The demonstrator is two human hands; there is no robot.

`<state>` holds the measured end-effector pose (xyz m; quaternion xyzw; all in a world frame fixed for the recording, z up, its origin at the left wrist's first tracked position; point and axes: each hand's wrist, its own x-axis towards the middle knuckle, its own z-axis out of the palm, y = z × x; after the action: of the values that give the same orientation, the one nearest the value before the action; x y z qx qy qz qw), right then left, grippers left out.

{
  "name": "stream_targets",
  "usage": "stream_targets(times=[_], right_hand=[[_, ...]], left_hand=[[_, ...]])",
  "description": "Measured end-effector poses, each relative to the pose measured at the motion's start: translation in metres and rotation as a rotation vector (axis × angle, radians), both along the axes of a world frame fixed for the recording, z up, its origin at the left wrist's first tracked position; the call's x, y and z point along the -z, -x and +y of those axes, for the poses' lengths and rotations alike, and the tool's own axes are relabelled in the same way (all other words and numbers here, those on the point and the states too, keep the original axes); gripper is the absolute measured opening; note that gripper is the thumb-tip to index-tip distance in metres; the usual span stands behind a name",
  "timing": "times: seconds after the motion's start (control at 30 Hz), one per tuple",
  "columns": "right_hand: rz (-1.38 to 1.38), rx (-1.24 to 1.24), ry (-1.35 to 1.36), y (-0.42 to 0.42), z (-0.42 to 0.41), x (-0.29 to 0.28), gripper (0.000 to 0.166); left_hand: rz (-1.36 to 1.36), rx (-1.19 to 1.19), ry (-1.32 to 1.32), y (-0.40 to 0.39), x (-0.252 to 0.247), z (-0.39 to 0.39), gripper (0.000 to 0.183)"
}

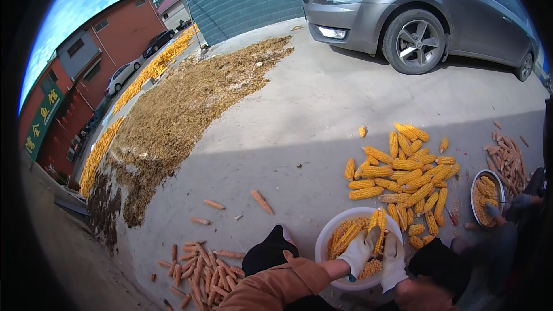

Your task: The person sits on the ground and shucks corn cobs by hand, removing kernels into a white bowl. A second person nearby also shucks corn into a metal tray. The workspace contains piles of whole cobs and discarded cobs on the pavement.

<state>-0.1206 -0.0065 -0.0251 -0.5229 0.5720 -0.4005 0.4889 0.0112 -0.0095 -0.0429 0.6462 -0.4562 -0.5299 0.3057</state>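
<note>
A white plastic basin (322, 242) stands between my knees, holding loose corn kernels (370, 269) and several yellow ears. Over it, an ear of corn (380, 234) is held upright between my two gloved hands. My left hand (362, 249), in a pale work glove, grips it from the left. From the other side, my right hand (394, 260) closes against the same ear; its fingertips are partly hidden. Just beyond the basin lies a heap of unshelled corn ears (406, 172). Bare corncobs (207, 272) are piled by my left foot.
At right, a co-worker's gloved hand (492, 210) is at a metal bowl (474, 201) of corn. Behind it are more bare cobs (507, 160). A screwdriver-like tool (452, 218) lies beside the ears. A grey car (371, 17) is parked ahead; drying crop material (181, 103) covers the ground at left.
</note>
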Motion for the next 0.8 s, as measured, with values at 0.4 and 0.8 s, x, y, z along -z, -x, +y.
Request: stream_targets(times=[0.4, 0.8], right_hand=[[0.088, -0.02, -0.004, -0.007, -0.003, 0.0, 0.041], [0.14, 0.036, -0.088, -0.003, 0.0, -0.009, 0.037]], left_hand=[[0.064, 0.124, 0.35, 0.005, 0.012, 0.011, 0.037], [0.022, 0.053, 0.163, 0.004, 0.006, 0.014, 0.054]])
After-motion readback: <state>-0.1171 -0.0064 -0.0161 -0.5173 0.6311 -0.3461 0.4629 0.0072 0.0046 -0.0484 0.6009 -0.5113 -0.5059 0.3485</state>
